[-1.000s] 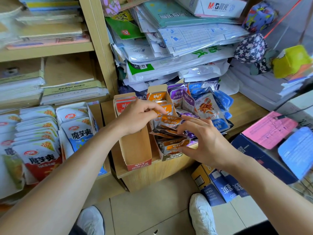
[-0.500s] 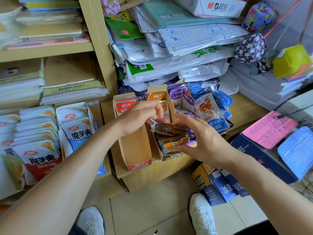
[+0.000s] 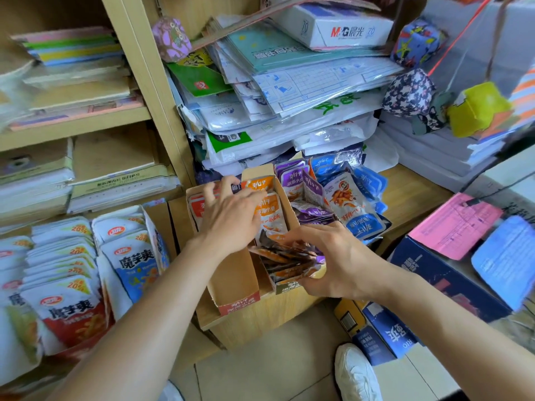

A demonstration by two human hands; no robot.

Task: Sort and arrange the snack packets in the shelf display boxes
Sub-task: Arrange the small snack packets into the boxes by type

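Note:
Two cardboard display boxes stand side by side on the low wooden shelf. The left box (image 3: 234,282) has red packets (image 3: 195,206) at its back. The right box (image 3: 289,287) has orange packets: some upright (image 3: 267,215) at the back, and a flat pile (image 3: 285,260) at the front. My left hand (image 3: 231,218) lies over the back of both boxes, its spread fingers touching the red and the upright orange packets. My right hand (image 3: 335,261) grips the flat orange pile at the box's front. Purple packets (image 3: 304,186) and blue packets (image 3: 357,211) lie loose to the right.
White, red and blue konjac snack bags (image 3: 69,285) fill the shelf at left. Stacked paper packs (image 3: 289,91) tower behind the boxes. A dark blue box (image 3: 428,270) with a pink sheet (image 3: 454,224) sits at right. Blue cartons (image 3: 385,337) and my shoe (image 3: 356,374) are on the floor.
My left hand let go of the orange packet it pinched and spread out further back over the red packets. My right hand closed down onto the front pile. The view tilted up slightly.

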